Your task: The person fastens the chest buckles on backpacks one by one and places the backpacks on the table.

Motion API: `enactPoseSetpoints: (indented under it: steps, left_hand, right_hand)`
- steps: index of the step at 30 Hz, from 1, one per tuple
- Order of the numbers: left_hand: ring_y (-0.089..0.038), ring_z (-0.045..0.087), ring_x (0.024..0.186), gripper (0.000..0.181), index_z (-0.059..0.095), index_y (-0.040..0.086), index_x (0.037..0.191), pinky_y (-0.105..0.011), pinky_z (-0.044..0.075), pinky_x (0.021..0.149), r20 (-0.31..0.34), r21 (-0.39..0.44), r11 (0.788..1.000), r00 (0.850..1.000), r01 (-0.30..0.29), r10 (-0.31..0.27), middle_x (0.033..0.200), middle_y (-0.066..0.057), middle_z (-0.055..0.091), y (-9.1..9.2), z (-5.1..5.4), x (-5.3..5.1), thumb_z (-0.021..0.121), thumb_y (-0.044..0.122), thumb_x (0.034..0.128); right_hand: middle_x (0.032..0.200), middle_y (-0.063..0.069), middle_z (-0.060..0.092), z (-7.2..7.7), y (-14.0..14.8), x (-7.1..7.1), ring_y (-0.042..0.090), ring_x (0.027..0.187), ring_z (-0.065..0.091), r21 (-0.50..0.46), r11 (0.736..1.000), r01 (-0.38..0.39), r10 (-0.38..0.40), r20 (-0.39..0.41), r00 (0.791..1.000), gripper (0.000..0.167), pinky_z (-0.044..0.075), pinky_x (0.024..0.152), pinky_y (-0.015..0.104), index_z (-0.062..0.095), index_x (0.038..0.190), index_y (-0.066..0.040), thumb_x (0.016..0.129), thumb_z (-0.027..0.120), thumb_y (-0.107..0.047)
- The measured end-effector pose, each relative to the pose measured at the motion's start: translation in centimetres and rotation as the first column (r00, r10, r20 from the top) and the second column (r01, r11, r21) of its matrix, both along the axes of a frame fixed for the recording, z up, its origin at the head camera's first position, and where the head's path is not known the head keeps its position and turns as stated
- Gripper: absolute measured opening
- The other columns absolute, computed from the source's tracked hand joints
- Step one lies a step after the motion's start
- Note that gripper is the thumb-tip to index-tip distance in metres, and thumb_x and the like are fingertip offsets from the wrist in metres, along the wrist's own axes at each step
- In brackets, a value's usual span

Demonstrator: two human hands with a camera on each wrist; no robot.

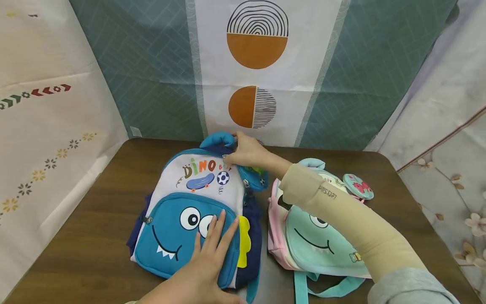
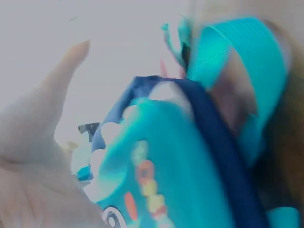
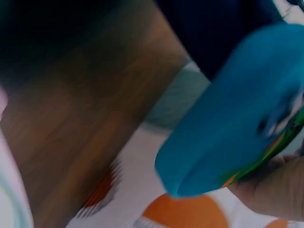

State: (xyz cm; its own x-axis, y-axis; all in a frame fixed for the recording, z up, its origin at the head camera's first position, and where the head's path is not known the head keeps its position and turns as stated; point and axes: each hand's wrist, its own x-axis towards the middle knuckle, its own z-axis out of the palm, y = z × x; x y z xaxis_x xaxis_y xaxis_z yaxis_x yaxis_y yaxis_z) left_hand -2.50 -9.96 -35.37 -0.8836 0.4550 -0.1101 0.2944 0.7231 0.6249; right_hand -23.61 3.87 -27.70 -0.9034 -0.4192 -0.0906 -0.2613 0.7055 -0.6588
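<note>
A blue and white dinosaur backpack lies front up on the table. My left hand rests on its teal front pocket, fingers straight and spread; the left wrist view shows the thumb held apart from the bag. At the bag's top right corner my right hand grips the top edge beside the padded handle, thumb in front near a metal zipper pull. A round blue pouch hangs below that hand; in the right wrist view the pouch partly hides the fingers.
A pink and mint backpack lies to the right, partly under my right forearm, with a round pouch and mint straps. The brown table ends at a patterned cloth at the back.
</note>
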Motion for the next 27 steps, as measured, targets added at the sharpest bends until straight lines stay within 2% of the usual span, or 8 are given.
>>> enactPoseSetpoints:
  steps: [4,6,8,12,15,20,23,27]
  left_hand:
    - [-0.029,-0.021,0.140,0.124,-0.012,0.024,0.149,-0.071,-0.007,0.100,-0.019,0.084,0.987,0.990,-0.134,0.136,0.153,-0.002,-0.025,1.1,1.2,-0.3,0.074,0.060,0.0672]
    - [-0.029,-0.023,0.139,0.121,-0.014,0.021,0.149,-0.070,-0.007,0.101,-0.095,0.108,0.972,0.971,-0.207,0.218,0.152,-0.003,-0.027,1.8,1.7,-0.4,0.072,0.056,0.0716]
    - [-0.031,-0.022,0.139,0.122,-0.014,0.016,0.149,-0.072,-0.006,0.100,-0.191,0.141,0.954,0.939,-0.264,0.287,0.153,-0.006,-0.026,2.4,2.1,-0.5,0.074,0.052,0.0721]
    - [-0.036,-0.014,0.141,0.130,-0.011,0.011,0.149,-0.074,0.000,0.099,-0.374,0.192,0.921,0.842,-0.339,0.388,0.154,-0.011,-0.018,3.2,2.3,-0.5,0.081,0.048,0.0645]
    - [-0.037,-0.006,0.141,0.134,-0.007,0.010,0.150,-0.072,0.007,0.100,-0.472,0.234,0.905,0.772,-0.356,0.426,0.155,-0.013,-0.012,3.5,2.1,-0.4,0.086,0.043,0.0592]
    - [-0.039,0.013,0.136,0.123,0.005,0.006,0.149,-0.068,0.020,0.097,-0.582,0.416,0.863,0.645,-0.287,0.496,0.154,-0.016,0.003,3.4,2.7,-0.3,0.085,0.018,0.0558]
    - [-0.039,0.024,0.129,0.113,0.013,0.002,0.148,-0.063,0.027,0.093,-0.620,0.483,0.844,0.591,-0.231,0.516,0.152,-0.016,0.014,3.3,3.2,-0.3,0.077,0.012,0.0546]
    - [-0.039,0.032,0.124,0.090,0.022,-0.003,0.144,-0.058,0.031,0.094,-0.674,0.494,0.832,0.493,-0.254,0.550,0.146,-0.020,0.029,3.2,4.0,-0.4,0.066,0.037,0.0759]
  right_hand:
    - [0.088,0.008,0.064,1.9,-0.6,2.1,0.021,0.075,0.061,-0.195,0.979,0.065,-0.066,0.003,0.998,0.075,0.052,0.065,0.030,0.034,0.140,-0.012,0.075,0.070,-0.023]
    - [0.075,0.008,0.064,2.6,-0.8,3.1,0.021,0.065,0.060,-0.314,0.945,0.092,-0.089,0.024,0.996,0.075,0.052,0.060,0.029,0.033,0.139,-0.014,0.074,0.069,-0.017]
    - [0.063,0.007,0.060,3.3,-1.0,4.4,0.022,0.057,0.058,-0.413,0.904,0.112,-0.106,0.038,0.994,0.075,0.050,0.055,0.030,0.033,0.139,-0.017,0.074,0.069,-0.014]
    - [0.055,0.004,0.052,4.3,-1.2,7.5,0.020,0.052,0.053,-0.585,0.809,0.053,-0.096,-0.042,0.995,0.072,0.047,0.050,0.029,0.037,0.137,-0.017,0.073,0.068,-0.007]
    - [0.057,0.006,0.050,5.0,-1.4,10.1,0.021,0.052,0.048,-0.685,0.727,-0.052,-0.085,-0.165,0.983,0.069,0.043,0.048,0.028,0.040,0.136,-0.015,0.073,0.067,-0.002]
    - [0.065,0.009,0.046,5.9,-1.9,13.3,0.019,0.055,0.043,-0.745,0.648,-0.159,-0.121,-0.307,0.944,0.065,0.037,0.050,0.027,0.045,0.133,-0.007,0.072,0.067,0.000]
    - [0.067,0.009,0.045,6.3,-2.2,14.4,0.017,0.056,0.044,-0.790,0.598,-0.133,-0.186,-0.299,0.936,0.062,0.039,0.051,0.025,0.047,0.130,-0.003,0.071,0.066,0.001]
    - [0.067,0.006,0.042,6.9,-3.2,15.9,0.017,0.058,0.047,-0.882,0.464,-0.085,-0.238,-0.216,0.947,0.058,0.049,0.060,0.026,0.049,0.128,-0.004,0.072,0.062,0.004]
